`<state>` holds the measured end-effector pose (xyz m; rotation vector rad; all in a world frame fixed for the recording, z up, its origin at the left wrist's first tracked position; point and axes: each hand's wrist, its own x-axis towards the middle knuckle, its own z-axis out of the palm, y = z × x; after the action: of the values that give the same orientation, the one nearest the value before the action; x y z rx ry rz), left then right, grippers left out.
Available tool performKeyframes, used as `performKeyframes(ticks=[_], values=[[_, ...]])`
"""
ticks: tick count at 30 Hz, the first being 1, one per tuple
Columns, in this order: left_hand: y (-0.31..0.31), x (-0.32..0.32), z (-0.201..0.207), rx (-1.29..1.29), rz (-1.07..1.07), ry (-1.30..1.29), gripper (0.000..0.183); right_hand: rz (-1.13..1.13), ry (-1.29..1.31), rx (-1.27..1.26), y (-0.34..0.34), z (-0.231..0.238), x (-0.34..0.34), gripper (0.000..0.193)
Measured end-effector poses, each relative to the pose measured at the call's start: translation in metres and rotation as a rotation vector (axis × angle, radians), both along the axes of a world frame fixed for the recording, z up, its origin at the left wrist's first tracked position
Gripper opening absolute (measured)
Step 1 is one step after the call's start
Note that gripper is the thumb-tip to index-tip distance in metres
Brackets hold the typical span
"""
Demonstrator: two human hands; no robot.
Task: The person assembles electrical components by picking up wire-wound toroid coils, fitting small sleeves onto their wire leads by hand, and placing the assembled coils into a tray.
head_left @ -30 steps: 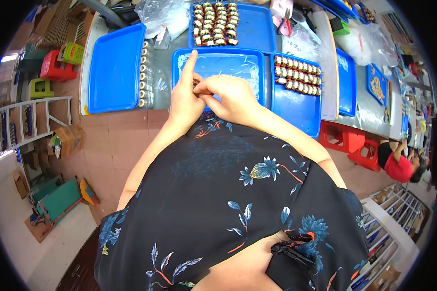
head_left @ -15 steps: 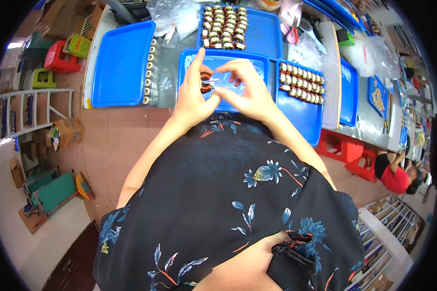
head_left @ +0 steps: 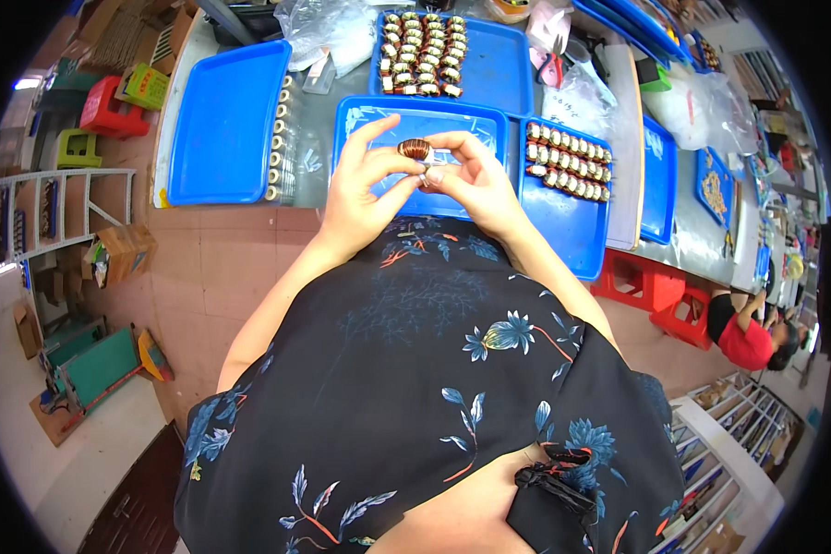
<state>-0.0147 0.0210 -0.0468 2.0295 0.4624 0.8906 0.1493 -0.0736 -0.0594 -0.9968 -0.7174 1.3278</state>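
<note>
Over a blue tray I hold a copper-wound ring coil between both hands. My left hand pinches just under the coil with thumb and a finger, while another finger points up and away. From the other side, my right hand is closed, its forefinger against the coil and its thumb meeting the left fingertips. Something small and pale shows between the fingertips, perhaps the coil's leads or a sleeve; I cannot tell which. Small clear pieces lie scattered in the tray below.
Several finished coils stand in rows on a far tray, and more coils on a right tray. At left lies a bare blue tray beside a row of pale rings. Red-handled pliers rest among plastic bags. A person sits far right.
My hands have drawn together. The coil has turned from edge-on beside the left fingers to lying across the fingertips, and the right fingers now touch it.
</note>
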Motion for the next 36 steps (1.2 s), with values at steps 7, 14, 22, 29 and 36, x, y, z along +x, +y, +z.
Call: performKeyframes(ticks=[7, 14, 22, 29, 36], values=[[-0.008, -0.004, -0.007, -0.321, 0.007, -0.082, 0.020, -0.003, -0.095, 0.044, -0.003, 0.001, 0.000, 0.041], [-0.010, -0.007, -0.001, -0.176, 0.103, -0.052, 0.019, 0.023, -0.091, 0.092, -0.004, 0.003, -0.001, 0.045], [-0.009, -0.012, -0.004, -0.088, 0.083, -0.039, 0.017, -0.007, -0.091, 0.095, -0.005, -0.002, -0.007, 0.042], [-0.009, -0.012, -0.010, -0.039, 0.065, -0.045, 0.017, -0.054, -0.123, 0.089, -0.006, -0.001, -0.013, 0.038], [-0.014, -0.006, -0.016, -0.197, 0.130, -0.079, 0.014, -0.051, -0.120, 0.074, -0.003, -0.004, -0.011, 0.036]])
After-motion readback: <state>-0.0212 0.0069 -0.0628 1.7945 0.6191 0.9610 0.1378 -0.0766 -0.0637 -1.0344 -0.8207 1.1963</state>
